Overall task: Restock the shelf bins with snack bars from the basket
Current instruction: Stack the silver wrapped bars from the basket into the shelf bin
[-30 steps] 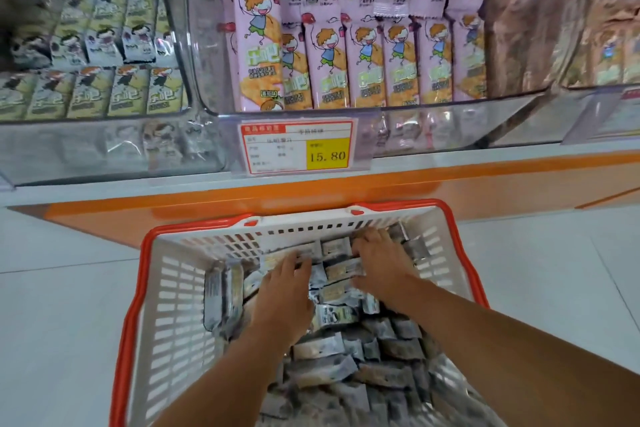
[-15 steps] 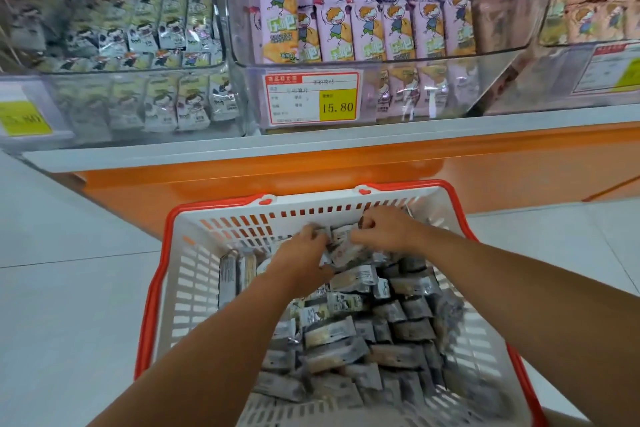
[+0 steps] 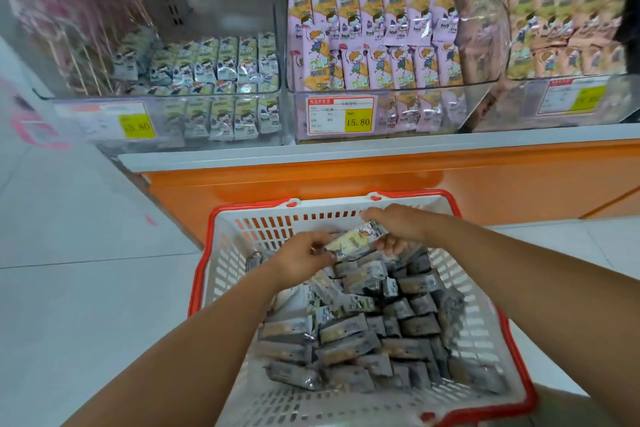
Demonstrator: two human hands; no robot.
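Blurred shelf bins [image 3: 93, 128], left hand [image 3: 304, 257], right hand [image 3: 398, 225], grips pinching 1 snack bar [image 3: 353, 241]

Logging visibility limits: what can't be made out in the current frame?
Head view.
Small print on middle price tag: too small; only 15.80 reads.
Text on right price tag: blurred.
Count of snack bars held: left hand and right hand cover them.
Near-left corner of basket: cut off by bottom edge.

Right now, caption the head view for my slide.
Left hand and right hand hold a snack bar over the basket below shelf bins.
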